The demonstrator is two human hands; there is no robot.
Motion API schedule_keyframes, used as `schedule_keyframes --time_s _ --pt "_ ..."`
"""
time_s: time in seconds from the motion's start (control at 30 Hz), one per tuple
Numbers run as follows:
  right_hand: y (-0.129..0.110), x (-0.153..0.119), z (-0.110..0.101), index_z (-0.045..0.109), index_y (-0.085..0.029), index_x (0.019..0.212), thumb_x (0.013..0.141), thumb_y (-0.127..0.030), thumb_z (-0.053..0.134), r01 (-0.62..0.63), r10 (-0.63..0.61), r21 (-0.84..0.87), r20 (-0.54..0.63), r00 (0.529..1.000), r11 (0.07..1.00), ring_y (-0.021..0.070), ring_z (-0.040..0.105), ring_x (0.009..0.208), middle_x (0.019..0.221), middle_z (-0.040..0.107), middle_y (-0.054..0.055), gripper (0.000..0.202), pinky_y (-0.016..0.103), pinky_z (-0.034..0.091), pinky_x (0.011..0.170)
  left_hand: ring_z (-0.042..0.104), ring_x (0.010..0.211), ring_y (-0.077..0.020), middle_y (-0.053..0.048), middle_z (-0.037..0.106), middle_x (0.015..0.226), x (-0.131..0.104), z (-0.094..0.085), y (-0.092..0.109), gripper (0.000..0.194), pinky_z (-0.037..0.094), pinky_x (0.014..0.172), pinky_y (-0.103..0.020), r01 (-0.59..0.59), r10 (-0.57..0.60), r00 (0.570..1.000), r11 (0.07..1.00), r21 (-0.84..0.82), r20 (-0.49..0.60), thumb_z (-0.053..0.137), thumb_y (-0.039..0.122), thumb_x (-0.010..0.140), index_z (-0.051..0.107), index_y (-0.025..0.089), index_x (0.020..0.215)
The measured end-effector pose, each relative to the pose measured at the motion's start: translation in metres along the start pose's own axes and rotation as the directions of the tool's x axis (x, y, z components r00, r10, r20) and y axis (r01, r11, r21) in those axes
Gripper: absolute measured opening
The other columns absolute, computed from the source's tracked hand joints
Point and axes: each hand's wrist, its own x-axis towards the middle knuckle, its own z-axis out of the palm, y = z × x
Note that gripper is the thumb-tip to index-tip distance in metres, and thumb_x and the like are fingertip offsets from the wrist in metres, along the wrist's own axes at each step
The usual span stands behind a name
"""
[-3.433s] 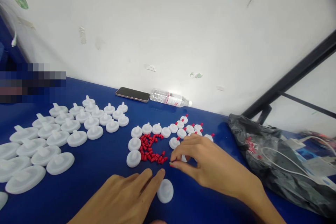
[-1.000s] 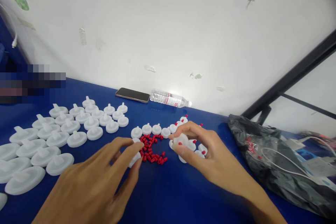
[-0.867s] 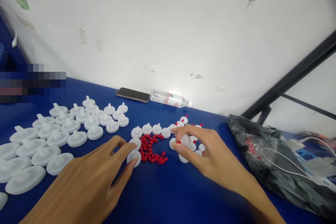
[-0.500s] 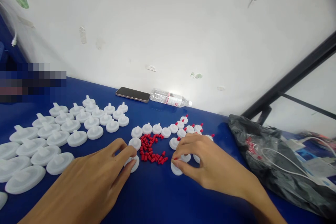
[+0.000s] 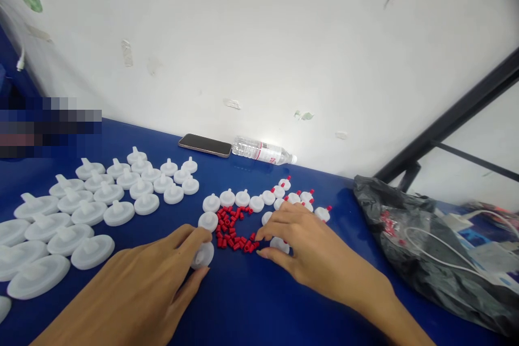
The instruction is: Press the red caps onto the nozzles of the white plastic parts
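Observation:
My left hand (image 5: 162,270) has its thumb and index finger at opposite edges of a white plastic disc with a short spout (image 5: 204,255), gripping it at the table surface. My right hand (image 5: 302,246) hovers at the right edge of a pile of small red caps (image 5: 231,232). Its thumb and fingertips are a little apart, with nothing visible between them. Below its palm lies a white disc (image 5: 279,245), partly covered. Behind that hand, several discs wear red caps on their spouts, such as one capped disc (image 5: 323,213). Uncapped discs (image 5: 211,204) curve around the pile.
Many uncapped white discs (image 5: 119,213) stand spout-up on the left of the blue table (image 5: 239,308). A phone (image 5: 205,144) and a plastic bottle (image 5: 261,150) lie along the wall. At right is a black plastic bag (image 5: 409,259) with a white cable across it.
My right hand has moved left from a white disc to the edge of the red caps, its fingers parting. My left fingers have widened around their disc, which now sits slightly lower.

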Motion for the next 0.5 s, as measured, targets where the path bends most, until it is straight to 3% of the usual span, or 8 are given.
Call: schedule_keyframes --time_s 0.17,0.27,0.4,0.5 --pt "0.005 0.004 0.007 0.089 -0.022 0.117 0.124 -0.024 0.081 0.048 -0.047 -0.021 0.057 0.997 0.999 0.0307 0.081 0.106 0.114 0.094 0.006 0.010 0.046 0.059 0.100 0.090 0.072 -0.0199 0.001 0.093 0.112 0.012 -0.012 0.005 0.038 0.056 0.051 -0.037 -0.119 0.119 0.993 0.993 0.022 -0.024 0.042 0.027 0.123 0.080 0.031 0.125" --pt "0.005 0.002 0.001 0.088 -0.022 0.117 0.125 -0.025 0.080 0.028 -0.028 0.010 -0.002 1.000 1.000 0.0305 0.083 0.107 0.115 0.093 0.007 0.011 0.045 0.060 0.104 0.090 0.074 -0.0202 -0.002 0.093 0.121 0.019 -0.017 0.010 0.041 0.058 0.051 -0.034 -0.136 0.138 0.990 0.988 0.067 -0.016 0.040 0.026 0.125 0.080 0.031 0.131" --pt "-0.001 -0.001 -0.005 0.088 -0.025 0.122 0.123 -0.023 0.082 -0.026 0.043 0.185 -0.089 0.995 0.982 0.0271 0.087 0.107 0.116 0.094 0.005 0.006 0.038 0.064 0.099 0.085 0.063 -0.0200 -0.002 0.090 0.110 0.026 -0.020 0.015 0.046 0.055 0.043 -0.035 -0.212 0.221 0.970 0.973 0.087 -0.104 0.035 0.035 0.130 0.081 0.027 0.123" --pt "-0.007 -0.001 -0.002 0.089 -0.028 0.120 0.122 -0.026 0.084 0.021 0.027 0.352 -0.131 0.991 0.936 0.0227 0.089 0.103 0.116 0.095 0.001 0.006 0.033 0.066 0.097 0.087 0.069 -0.0193 0.000 0.086 0.109 0.022 -0.015 0.014 0.042 0.053 0.044 -0.032 -0.196 0.199 0.977 0.979 0.047 -0.072 0.039 0.033 0.129 0.080 0.029 0.119"
